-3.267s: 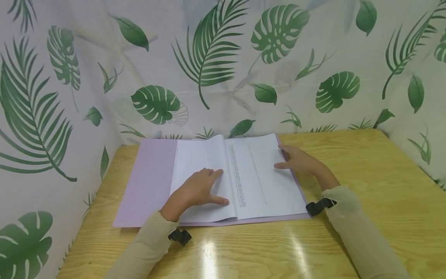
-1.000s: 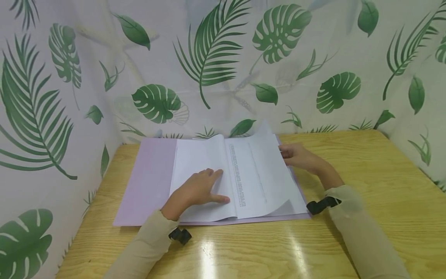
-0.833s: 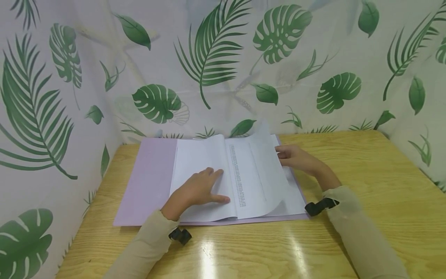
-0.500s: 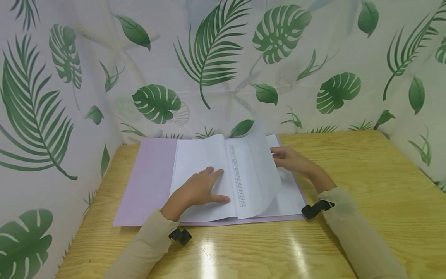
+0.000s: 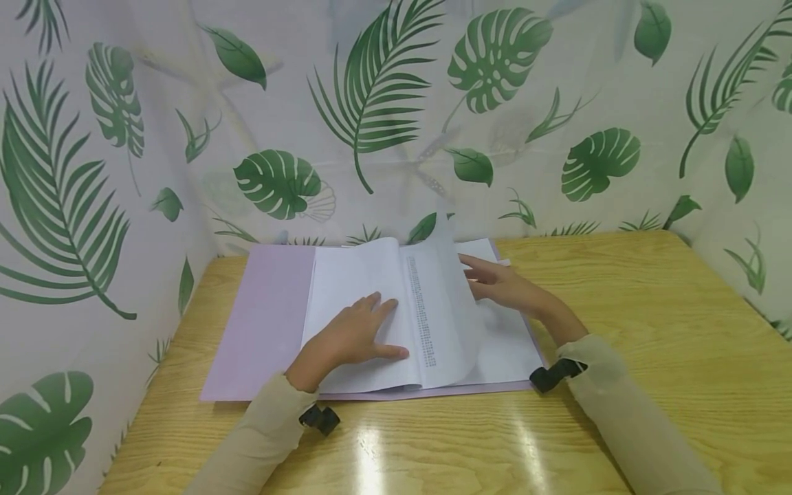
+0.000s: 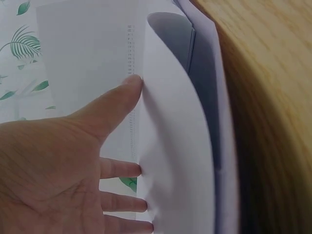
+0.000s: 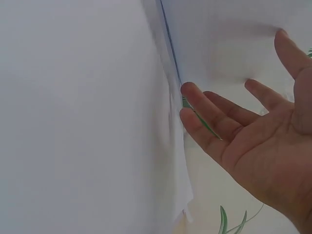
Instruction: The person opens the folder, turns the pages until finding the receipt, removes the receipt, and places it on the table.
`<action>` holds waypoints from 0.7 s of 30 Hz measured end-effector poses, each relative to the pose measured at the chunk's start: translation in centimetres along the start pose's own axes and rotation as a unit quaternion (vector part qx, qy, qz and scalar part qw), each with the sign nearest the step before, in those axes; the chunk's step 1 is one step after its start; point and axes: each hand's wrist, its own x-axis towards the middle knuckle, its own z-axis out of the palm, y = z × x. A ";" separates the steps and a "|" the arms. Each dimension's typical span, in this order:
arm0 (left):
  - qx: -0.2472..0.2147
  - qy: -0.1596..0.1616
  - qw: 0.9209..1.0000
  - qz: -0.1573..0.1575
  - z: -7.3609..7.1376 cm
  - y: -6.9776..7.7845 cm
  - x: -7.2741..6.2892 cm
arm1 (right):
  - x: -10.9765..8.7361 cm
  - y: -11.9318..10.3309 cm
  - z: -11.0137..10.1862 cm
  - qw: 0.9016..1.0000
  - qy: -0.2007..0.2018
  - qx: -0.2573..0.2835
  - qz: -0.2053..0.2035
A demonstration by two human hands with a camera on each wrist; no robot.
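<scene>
One thin white page (image 5: 442, 309), smooth and printed with a narrow column, curls upward within one flat, open lilac folder (image 5: 272, 309) on the wood-grained table (image 5: 445, 447). The left hand (image 5: 346, 335) rests, fingers spread, on the white paper (image 5: 353, 275) beside it; the right hand (image 5: 510, 289) holds its fingers loosely parted at the curl (contact is hard to tell). Two black wrist devices (image 5: 320, 418) and a leaf-printed backdrop (image 5: 402, 185) surround them.

Head view looks forward and down from six o'clock across the bench (image 5: 445, 440); close-up wrist views face left hand (image 5: 346, 337) at eight, right hand (image 5: 510, 285) at three, all sharing pages (image 5: 346, 275)
</scene>
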 end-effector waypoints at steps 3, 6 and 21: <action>-0.005 0.003 1.000 0.001 0.0 0.0 0.1 | 0.1 -0.4 0.5 1.000 -0.014 -0.017 -0.020; -0.011 0.010 1.000 0.000 0.0 -0.1 0.2 | 0.2 -0.7 1.0 0.999 -0.025 -0.016 -0.032; 0.012 0.090 0.995 0.037 -1.1 -1.0 0.3 | 0.6 -0.7 2.2 0.996 -0.055 -0.036 -0.063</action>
